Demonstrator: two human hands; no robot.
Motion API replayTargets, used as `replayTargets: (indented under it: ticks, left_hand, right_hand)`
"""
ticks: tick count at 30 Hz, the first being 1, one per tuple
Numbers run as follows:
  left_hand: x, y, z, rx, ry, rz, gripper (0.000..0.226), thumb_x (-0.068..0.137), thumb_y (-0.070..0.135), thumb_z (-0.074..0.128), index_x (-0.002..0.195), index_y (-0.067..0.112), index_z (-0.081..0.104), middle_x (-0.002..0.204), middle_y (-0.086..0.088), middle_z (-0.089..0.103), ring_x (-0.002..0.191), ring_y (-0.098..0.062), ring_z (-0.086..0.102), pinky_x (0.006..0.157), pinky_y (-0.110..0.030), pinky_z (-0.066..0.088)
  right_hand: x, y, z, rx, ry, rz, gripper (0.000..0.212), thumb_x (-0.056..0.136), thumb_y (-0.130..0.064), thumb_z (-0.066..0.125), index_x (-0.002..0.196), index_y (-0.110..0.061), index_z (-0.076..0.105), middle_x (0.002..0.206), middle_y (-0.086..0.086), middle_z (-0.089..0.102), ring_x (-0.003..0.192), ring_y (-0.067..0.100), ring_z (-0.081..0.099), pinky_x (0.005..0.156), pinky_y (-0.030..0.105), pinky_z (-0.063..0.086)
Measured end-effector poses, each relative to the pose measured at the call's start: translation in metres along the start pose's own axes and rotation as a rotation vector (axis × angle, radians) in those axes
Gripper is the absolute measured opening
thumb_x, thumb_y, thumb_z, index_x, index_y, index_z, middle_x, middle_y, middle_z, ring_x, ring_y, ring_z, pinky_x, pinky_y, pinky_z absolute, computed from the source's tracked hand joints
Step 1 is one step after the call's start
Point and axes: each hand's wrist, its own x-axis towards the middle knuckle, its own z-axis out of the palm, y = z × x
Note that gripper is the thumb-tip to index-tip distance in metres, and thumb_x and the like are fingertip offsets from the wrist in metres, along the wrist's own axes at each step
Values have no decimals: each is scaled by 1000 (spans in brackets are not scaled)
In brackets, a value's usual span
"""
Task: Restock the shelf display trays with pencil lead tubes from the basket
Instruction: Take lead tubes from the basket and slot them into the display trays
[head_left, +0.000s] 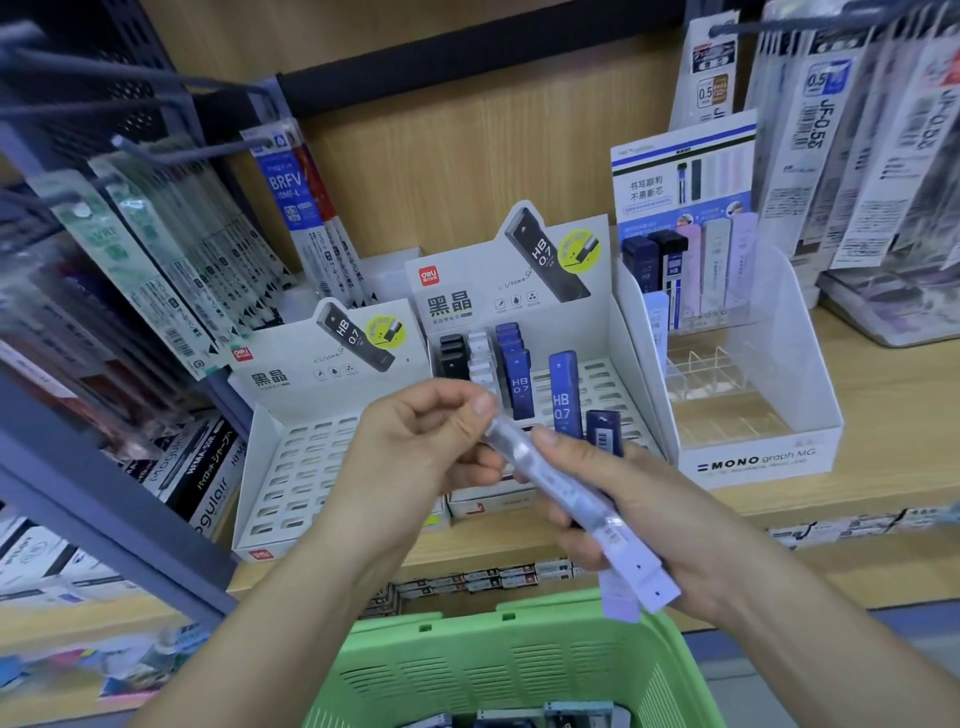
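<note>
Now the left hand (415, 441) pinches the clear lead tube (540, 475); the right hand (654, 519) grips perhaps several, above the green basket (467, 660), partly hiding the middle tray (618, 384), where blue tubes (563, 400) stand.

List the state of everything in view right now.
left hand: pinches pale tube at its top end
right hand: grips pale tube and spare tubes
pale tube: tilted, between both hands
left tray: visible slots empty
middle tray: partly filled
right tray: stocked at back, front empty
basket: some stock inside
</note>
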Motion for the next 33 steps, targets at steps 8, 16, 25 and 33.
replayTargets:
  ticks: [8, 16, 25, 33]
  left_hand:
    - [4, 10, -13, -143, 4, -43, 12, 83, -1, 60, 89, 1, 70, 93, -19, 71, 74, -23, 69, 67, -26, 57]
    - [4, 8, -14, -32, -6, -6, 22, 80, -1, 65, 101, 5, 69, 90, -14, 74, 84, -22, 72, 69, -23, 57]
    - [6, 9, -20, 407, 219, 281, 26, 78, 5, 74, 81, 30, 74, 71, 10, 72, 64, -6, 67, 62, -20, 55]
    - [9, -16, -18, 790, 190, 513, 22, 80, 9, 74, 97, 22, 76, 87, 24, 68, 85, 13, 61, 81, -6, 45]
  right_hand:
    - [-1, -6, 4, -369, 116, -280, 41, 50, -41, 84, 76, -18, 62, 59, -2, 56, 47, 15, 48, 50, 27, 43]
    - [2, -2, -1, -401, 56, -220, 24, 76, -17, 82, 83, -15, 60, 61, 3, 66, 48, 15, 50, 49, 23, 43]
    - [12, -3, -15, 284, 280, -47, 21, 86, -30, 68, 83, -9, 65, 59, 3, 56, 40, 10, 45, 34, 18, 35]
    - [14, -1, -15, 312, 236, 8, 27, 87, -35, 67, 72, -14, 58, 54, 0, 48, 39, 12, 44, 36, 19, 36]
